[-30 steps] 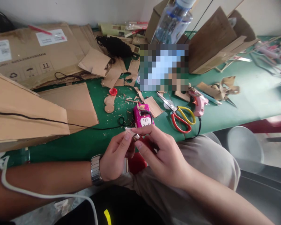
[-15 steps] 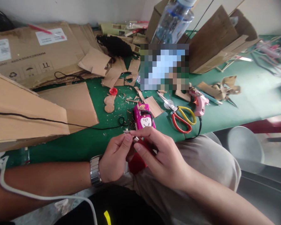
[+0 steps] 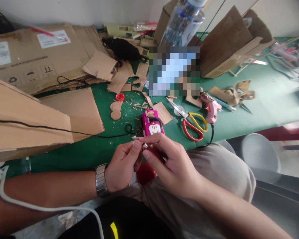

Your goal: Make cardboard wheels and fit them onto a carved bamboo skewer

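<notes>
Metal caps one object (image 3: 145, 146) right grip (image 3: 178, 166) clamps; left grip (image 3: 121, 166) pinches one pale bit (image 3: 135, 138).

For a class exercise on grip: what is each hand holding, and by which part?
Left hand: a small pale piece, pinched below its exposed tip. Right hand: a small metal-ended object, apparently gripped behind that end, mostly hidden.

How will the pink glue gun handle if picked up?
The glue gun will likely feel stiff, its body looking like molded plastic. The black cord at its grip looks flexible and may trail or tug. Lying down with an angled grip, it should pivot rather than roll.
</notes>
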